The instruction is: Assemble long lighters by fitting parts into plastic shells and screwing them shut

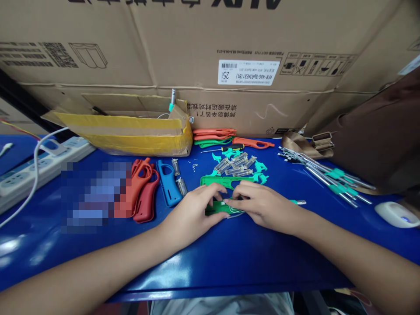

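Observation:
My left hand (193, 209) curls its thumb and fingers round the left end of a green lighter casing half (214, 208) lying on the blue table. At the casing's other end, my right hand (267, 205) has its fingertips pressed together inside the shell, by a thin white wire (234, 211). What they pinch is hidden. A metal tube tip (300, 202) sticks out to the right, beyond my right hand. Just behind lies a second green casing half (216, 180). Clear fuel tanks (226, 166) and teal triggers (260, 167) are scattered past it.
Red casings (144, 199) and a blue casing (169, 186) lie to the left. Farther back are a taped cardboard box (131, 135), a screwdriver (229, 148) and stacked orange casings (213, 133). Metal lighter tubes (331, 179), a white mouse (395, 214) and a power strip (42, 164) flank the sides.

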Available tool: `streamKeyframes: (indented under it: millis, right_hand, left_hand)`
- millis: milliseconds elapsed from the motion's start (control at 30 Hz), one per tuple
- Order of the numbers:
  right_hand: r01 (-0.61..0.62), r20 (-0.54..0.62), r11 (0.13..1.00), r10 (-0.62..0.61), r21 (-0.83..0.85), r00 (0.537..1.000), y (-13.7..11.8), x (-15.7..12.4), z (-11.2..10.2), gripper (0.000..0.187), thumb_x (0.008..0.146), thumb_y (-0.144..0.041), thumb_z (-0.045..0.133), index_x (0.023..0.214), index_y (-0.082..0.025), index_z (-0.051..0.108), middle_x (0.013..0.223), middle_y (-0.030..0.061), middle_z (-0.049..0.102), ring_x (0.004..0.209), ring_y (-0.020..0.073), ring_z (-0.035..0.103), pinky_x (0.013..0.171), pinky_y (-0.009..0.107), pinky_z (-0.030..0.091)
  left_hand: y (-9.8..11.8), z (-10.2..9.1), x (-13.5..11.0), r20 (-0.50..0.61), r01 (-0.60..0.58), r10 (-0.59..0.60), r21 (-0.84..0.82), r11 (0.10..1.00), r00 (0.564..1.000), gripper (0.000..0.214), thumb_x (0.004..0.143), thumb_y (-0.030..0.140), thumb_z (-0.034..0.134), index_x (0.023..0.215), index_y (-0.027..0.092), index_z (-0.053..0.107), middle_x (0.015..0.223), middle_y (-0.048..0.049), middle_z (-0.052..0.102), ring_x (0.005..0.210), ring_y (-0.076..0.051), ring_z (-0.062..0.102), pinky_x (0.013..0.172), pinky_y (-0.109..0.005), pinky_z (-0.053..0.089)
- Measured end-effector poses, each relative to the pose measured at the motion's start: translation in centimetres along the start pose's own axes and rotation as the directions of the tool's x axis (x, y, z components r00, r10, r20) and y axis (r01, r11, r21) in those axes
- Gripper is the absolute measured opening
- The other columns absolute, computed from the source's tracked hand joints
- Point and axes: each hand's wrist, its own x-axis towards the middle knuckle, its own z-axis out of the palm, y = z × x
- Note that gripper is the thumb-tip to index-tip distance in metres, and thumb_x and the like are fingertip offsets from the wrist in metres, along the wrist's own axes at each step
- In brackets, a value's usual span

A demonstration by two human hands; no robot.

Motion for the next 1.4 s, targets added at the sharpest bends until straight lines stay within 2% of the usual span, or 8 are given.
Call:
streamKeyframes:
  millis: [133,267,533,800,933,1067,1267,1400]
  right_hand:
    - [0.011,0.038,0.999,-0.010,-0.032,0.999,-0.1,-0.1,-0.7,0.038,0.097,-0.008,0.045,0.127,-0.015,0.068,0.100,0.0113,0.066,0.090,0.0227,0.054,0.080,0.038,0.052]
    - [0.004,0.099,1.000,-0.003,-0.005,0.995,-0.3,0.0,-1.4,0.041,0.100,-0.015,0.045,0.136,-0.023,0.064,0.105,0.0109,0.064,0.093,0.0235,0.054,0.082,0.041,0.051]
    - [-0.167,0.154,0.973,0.143,0.158,0.978,-1.3,0.4,-1.5,0.039,0.098,-0.046,0.058,0.130,-0.027,0.068,0.111,0.0104,0.058,0.102,0.0248,0.054,0.087,0.042,0.049]
    - [-0.208,0.127,0.953,0.184,0.219,0.975,-0.7,0.3,-1.8,0.034,0.102,-0.036,0.053,0.133,-0.032,0.065,0.118,0.0082,0.057,0.109,0.0231,0.053,0.093,0.041,0.046]
    - [-0.259,0.005,0.965,0.259,0.029,0.966,0.8,-0.3,-2.4,0.031,0.102,-0.032,0.050,0.126,-0.026,0.068,0.111,0.0081,0.062,0.105,0.0242,0.056,0.091,0.042,0.045]
    - [-0.402,-0.066,0.893,0.397,-0.201,0.915,2.3,-1.2,-3.7,0.019,0.097,-0.028,0.056,0.103,-0.017,0.069,0.102,0.0096,0.063,0.097,0.0261,0.059,0.082,0.039,0.047]
    - [-0.540,0.161,0.794,0.593,-0.281,0.789,2.6,-2.0,-4.7,0.026,0.096,-0.035,0.060,0.118,-0.021,0.059,0.107,0.0062,0.059,0.068,0.0162,0.057,0.057,0.029,0.038]
    - [-0.541,0.194,0.794,0.598,-0.278,0.778,2.4,-2.0,-4.9,0.011,0.098,-0.028,0.057,0.102,-0.021,0.063,0.102,0.0047,0.059,0.067,0.0151,0.055,0.055,0.028,0.035]
  left_hand:
    - [0.0,-0.1,-0.1,0.005,-0.003,0.003,0.024,1.000,1.000,0.040,0.083,0.018,0.080,0.115,0.022,0.056,0.092,0.0014,0.066,0.083,-0.017,0.064,0.073,-0.028,0.053]
    - [-0.2,-0.1,-0.1,0.010,-0.006,0.006,0.014,1.000,1.000,0.041,0.083,0.020,0.081,0.116,0.022,0.057,0.091,0.0012,0.066,0.084,-0.017,0.064,0.074,-0.028,0.052]
    - [-0.2,-0.1,0.0,0.026,0.020,-0.020,-0.022,1.000,0.999,0.041,0.082,0.012,0.079,0.115,0.021,0.057,0.087,0.0032,0.066,0.080,-0.015,0.063,0.072,-0.025,0.051]
    - [-0.3,-0.2,-0.1,0.022,-0.014,0.013,0.009,1.000,1.000,0.041,0.084,0.019,0.080,0.118,0.020,0.058,0.090,0.0012,0.065,0.082,-0.016,0.063,0.075,-0.027,0.053]
    - [-0.4,-0.3,-0.4,0.022,-0.047,0.046,0.060,0.997,0.999,0.044,0.084,0.021,0.080,0.123,0.019,0.059,0.096,-0.0019,0.066,0.084,-0.017,0.064,0.077,-0.030,0.055]
    - [-0.6,-0.4,-0.5,0.040,-0.106,0.102,0.113,0.988,0.994,0.032,0.089,0.022,0.075,0.118,0.018,0.062,0.102,-0.0042,0.068,0.088,-0.018,0.065,0.081,-0.032,0.055]
    - [-0.4,-0.7,-0.5,0.048,-0.120,0.115,0.130,0.984,0.992,0.020,0.091,0.021,0.071,0.110,0.019,0.064,0.102,-0.0043,0.068,0.096,-0.020,0.066,0.085,-0.033,0.055]
    - [-0.2,-0.7,-0.5,0.047,-0.102,0.098,0.115,0.988,0.994,0.024,0.091,0.021,0.070,0.114,0.020,0.064,0.108,-0.0045,0.067,0.100,-0.019,0.065,0.088,-0.031,0.054]
